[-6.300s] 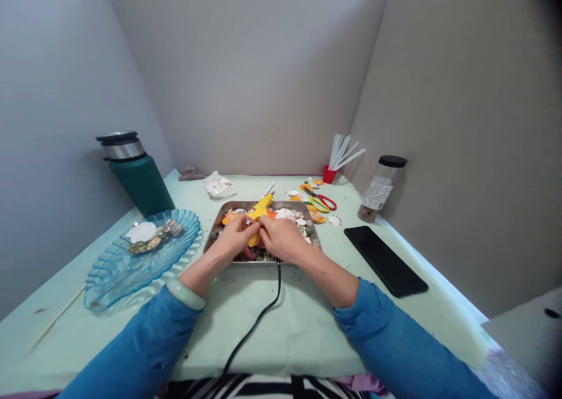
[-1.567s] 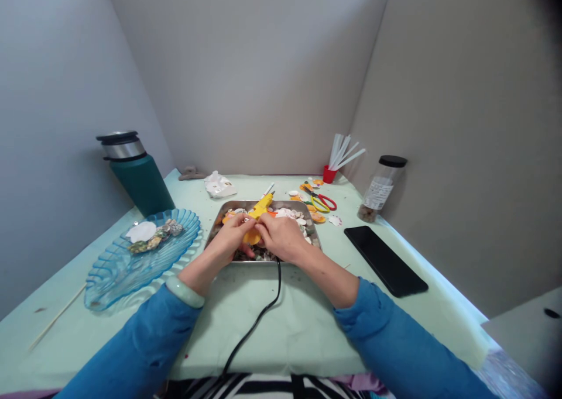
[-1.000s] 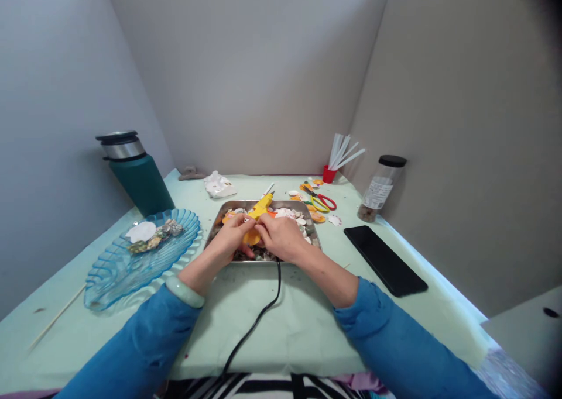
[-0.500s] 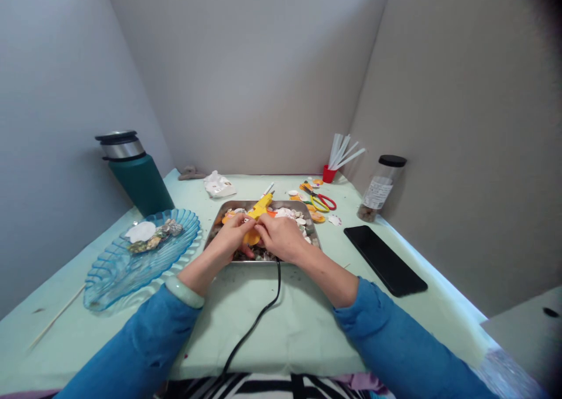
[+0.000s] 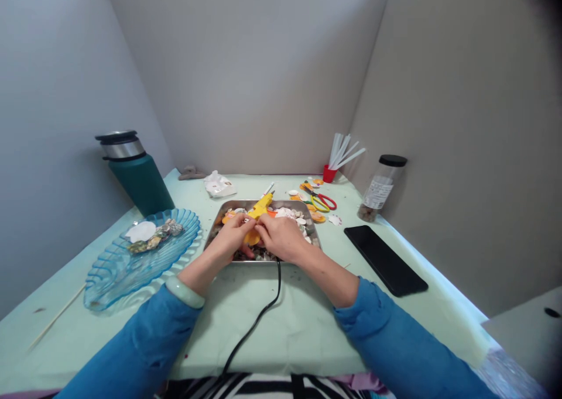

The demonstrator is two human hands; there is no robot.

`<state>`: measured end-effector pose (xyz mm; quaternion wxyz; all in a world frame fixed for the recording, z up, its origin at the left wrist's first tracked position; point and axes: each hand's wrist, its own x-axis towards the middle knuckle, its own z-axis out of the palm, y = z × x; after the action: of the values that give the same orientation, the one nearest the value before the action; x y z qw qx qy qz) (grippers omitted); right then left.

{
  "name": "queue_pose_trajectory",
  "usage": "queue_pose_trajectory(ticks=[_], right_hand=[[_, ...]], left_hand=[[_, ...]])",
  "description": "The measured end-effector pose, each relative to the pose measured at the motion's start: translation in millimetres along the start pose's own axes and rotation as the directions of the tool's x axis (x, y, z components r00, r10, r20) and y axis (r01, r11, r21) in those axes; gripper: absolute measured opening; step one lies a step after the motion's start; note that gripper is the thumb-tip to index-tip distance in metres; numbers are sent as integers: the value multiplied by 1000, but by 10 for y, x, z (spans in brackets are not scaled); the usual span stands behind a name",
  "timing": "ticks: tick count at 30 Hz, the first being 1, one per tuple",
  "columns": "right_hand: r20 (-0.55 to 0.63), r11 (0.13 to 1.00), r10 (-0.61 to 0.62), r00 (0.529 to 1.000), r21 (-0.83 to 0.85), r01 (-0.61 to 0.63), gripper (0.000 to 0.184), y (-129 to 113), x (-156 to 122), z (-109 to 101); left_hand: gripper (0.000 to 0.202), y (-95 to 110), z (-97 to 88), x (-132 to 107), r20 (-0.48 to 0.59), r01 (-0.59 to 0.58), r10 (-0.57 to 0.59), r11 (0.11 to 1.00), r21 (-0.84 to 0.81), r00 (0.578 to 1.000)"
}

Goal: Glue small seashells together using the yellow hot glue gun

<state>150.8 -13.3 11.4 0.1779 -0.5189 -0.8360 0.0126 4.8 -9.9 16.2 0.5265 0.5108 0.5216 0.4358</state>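
My left hand and my right hand meet over a metal tray. Between them is a yellow-orange shell, pinched by the fingertips of both hands. The fingers partly cover it, and anything else small between the tips is hidden. Just beyond my fingers, a yellow glue gun lies in the tray, its black cord running over the front rim toward me. White shells and small stones fill the tray around it.
At left stand a blue scalloped dish with shell pieces, a green flask and a thin stick. On the right are scissors, a red cup of glue sticks, a jar and a black phone. A crumpled packet lies behind.
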Motion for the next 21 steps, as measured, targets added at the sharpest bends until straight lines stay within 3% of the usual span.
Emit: queue_pose_trajectory(ticks=[21], right_hand=[[24, 1000, -2, 1000, 14, 2, 33, 8, -6, 3]], left_hand=[[18, -28, -2, 8, -4, 2, -2, 998, 67, 1000]])
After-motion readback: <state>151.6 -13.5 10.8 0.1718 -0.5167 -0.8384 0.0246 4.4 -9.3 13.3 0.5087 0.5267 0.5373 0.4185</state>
